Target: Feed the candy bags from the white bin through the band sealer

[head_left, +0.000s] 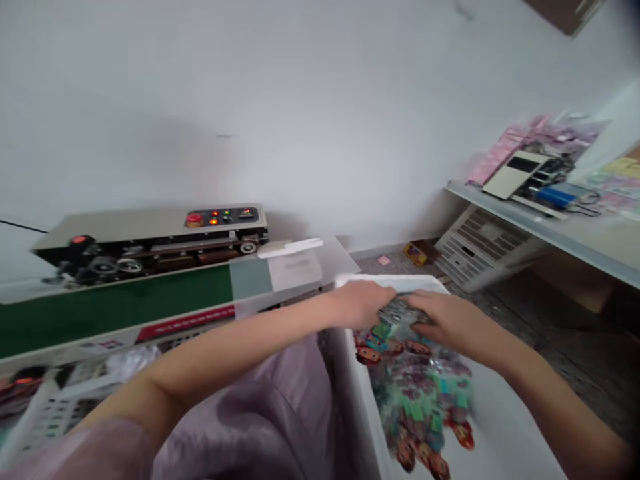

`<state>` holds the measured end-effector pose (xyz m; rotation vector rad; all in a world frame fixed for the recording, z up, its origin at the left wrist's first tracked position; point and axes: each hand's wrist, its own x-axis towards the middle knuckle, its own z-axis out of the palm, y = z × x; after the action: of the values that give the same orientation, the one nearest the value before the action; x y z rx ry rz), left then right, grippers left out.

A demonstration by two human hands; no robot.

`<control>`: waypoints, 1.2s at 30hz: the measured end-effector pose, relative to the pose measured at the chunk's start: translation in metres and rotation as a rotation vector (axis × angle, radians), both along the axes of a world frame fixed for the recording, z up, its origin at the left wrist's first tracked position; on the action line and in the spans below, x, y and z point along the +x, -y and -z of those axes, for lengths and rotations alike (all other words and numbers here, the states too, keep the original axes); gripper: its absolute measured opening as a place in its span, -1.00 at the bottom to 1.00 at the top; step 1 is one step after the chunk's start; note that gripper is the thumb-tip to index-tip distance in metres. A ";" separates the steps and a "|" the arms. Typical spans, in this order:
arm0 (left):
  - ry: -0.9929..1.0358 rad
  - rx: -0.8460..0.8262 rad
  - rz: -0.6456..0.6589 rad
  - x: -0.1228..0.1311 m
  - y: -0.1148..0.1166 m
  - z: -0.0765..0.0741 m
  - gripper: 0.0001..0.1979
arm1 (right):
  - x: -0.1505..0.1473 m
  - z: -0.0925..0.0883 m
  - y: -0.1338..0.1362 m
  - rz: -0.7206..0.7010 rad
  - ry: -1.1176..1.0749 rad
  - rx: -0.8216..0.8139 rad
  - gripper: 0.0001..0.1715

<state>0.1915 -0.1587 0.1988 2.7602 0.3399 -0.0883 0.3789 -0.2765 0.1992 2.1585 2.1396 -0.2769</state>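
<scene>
Both of my hands reach into a white bin point(350, 373) at the lower right. Between them is a clear plastic packet point(397, 313) with something greyish and green in it; blur hides its details. My left hand point(363, 303) has its fingers curled onto the packet's left side. My right hand point(440, 317) grips the right side, with thumb and fingers bent around the edge. Below the hands, a pile of clear packets point(415, 400) printed with red-haired figures and green shapes lies in the bin.
On the left stands a sealing machine point(150, 233) with lit buttons and a green conveyor belt point(115, 303). A white perforated basket point(55, 413) is below it. At right, a shelf table point(590, 233) carries a small device point(520, 173) and pink packets point(505, 153). A yellow box point(414, 253) lies on the floor.
</scene>
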 end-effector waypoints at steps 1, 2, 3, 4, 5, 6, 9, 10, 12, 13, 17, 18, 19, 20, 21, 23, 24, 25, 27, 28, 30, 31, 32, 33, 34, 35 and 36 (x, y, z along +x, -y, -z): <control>-0.017 0.012 -0.049 -0.017 -0.020 -0.010 -0.70 | -0.013 -0.008 -0.029 -0.067 -0.021 0.008 -0.65; -0.019 0.028 -0.085 -0.033 -0.039 -0.020 -0.71 | -0.027 -0.016 -0.057 -0.126 -0.034 0.020 -0.63; -0.010 0.055 -0.122 -0.049 -0.057 -0.029 -0.72 | -0.039 -0.024 -0.084 -0.168 -0.033 0.039 -0.62; 0.001 0.090 -0.157 -0.063 -0.074 -0.036 -0.73 | -0.050 -0.031 -0.109 -0.201 -0.027 0.063 -0.60; 0.010 0.123 -0.199 -0.076 -0.091 -0.042 -0.72 | -0.061 -0.038 -0.133 -0.232 -0.015 0.091 -0.57; 0.015 0.152 -0.242 -0.088 -0.107 -0.045 -0.71 | -0.071 -0.042 -0.155 -0.262 -0.002 0.120 -0.54; -0.005 0.189 -0.351 -0.114 -0.149 -0.036 -0.71 | -0.098 -0.037 -0.210 -0.353 0.026 0.161 -0.52; -0.017 0.185 -0.371 -0.120 -0.161 -0.026 -0.72 | -0.106 -0.028 -0.225 -0.377 0.035 0.148 -0.54; -0.036 0.152 -0.395 -0.129 -0.182 0.001 -0.69 | -0.120 -0.005 -0.249 -0.400 0.070 0.103 -0.57; -0.037 0.128 -0.412 -0.132 -0.191 0.016 -0.66 | -0.126 0.007 -0.259 -0.401 0.095 0.083 -0.57; -0.019 0.071 -0.500 -0.141 -0.213 0.051 -0.63 | -0.134 0.028 -0.283 -0.411 0.121 0.059 -0.60; -0.010 0.066 -0.509 -0.143 -0.216 0.052 -0.64 | -0.133 0.025 -0.287 -0.418 0.091 0.049 -0.62; 0.006 0.054 -0.507 -0.146 -0.220 0.050 -0.66 | -0.131 0.020 -0.290 -0.419 0.052 0.036 -0.63; 0.026 0.022 -0.495 -0.148 -0.223 0.047 -0.69 | -0.129 0.015 -0.294 -0.412 0.007 0.014 -0.63; 0.042 -0.043 -0.477 -0.149 -0.226 0.045 -0.71 | -0.128 0.011 -0.297 -0.399 -0.036 -0.024 -0.62; 0.039 -0.289 -0.427 -0.151 -0.233 0.043 -0.71 | -0.126 0.007 -0.303 -0.361 -0.099 -0.146 -0.57; 0.016 -0.446 -0.400 -0.150 -0.237 0.046 -0.68 | -0.126 0.008 -0.306 -0.346 -0.120 -0.223 -0.54; -0.013 -0.594 -0.374 -0.148 -0.242 0.049 -0.65 | -0.124 0.011 -0.309 -0.332 -0.140 -0.300 -0.51; -0.059 -0.779 -0.334 -0.143 -0.251 0.058 -0.59 | -0.118 0.017 -0.316 -0.319 -0.201 -0.415 -0.45; -0.061 -0.817 -0.316 -0.139 -0.256 0.062 -0.57 | -0.112 0.021 -0.321 -0.315 -0.250 -0.453 -0.42; -0.051 -0.812 -0.284 -0.130 -0.266 0.068 -0.55 | -0.096 0.026 -0.332 -0.293 -0.368 -0.528 -0.36; -0.049 -0.770 -0.279 -0.124 -0.271 0.070 -0.55 | -0.087 0.029 -0.338 -0.269 -0.423 -0.565 -0.33; -0.050 -0.714 -0.284 -0.119 -0.275 0.072 -0.55 | -0.078 0.033 -0.344 -0.235 -0.460 -0.600 -0.30; -0.049 -0.645 -0.302 -0.113 -0.278 0.075 -0.55 | -0.070 0.039 -0.350 -0.196 -0.479 -0.622 -0.28; -0.044 -0.571 -0.335 -0.108 -0.280 0.078 -0.54 | -0.063 0.045 -0.355 -0.159 -0.484 -0.626 -0.25; -0.032 -0.500 -0.378 -0.103 -0.280 0.081 -0.53 | -0.057 0.054 -0.360 -0.131 -0.481 -0.615 -0.21; -0.013 -0.438 -0.422 -0.100 -0.279 0.086 -0.51 | -0.051 0.063 -0.365 -0.112 -0.479 -0.592 -0.17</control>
<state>0.0919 0.1203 0.1132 2.2086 0.7943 -0.0629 0.3275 0.0882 0.1367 1.7352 2.0021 -1.3368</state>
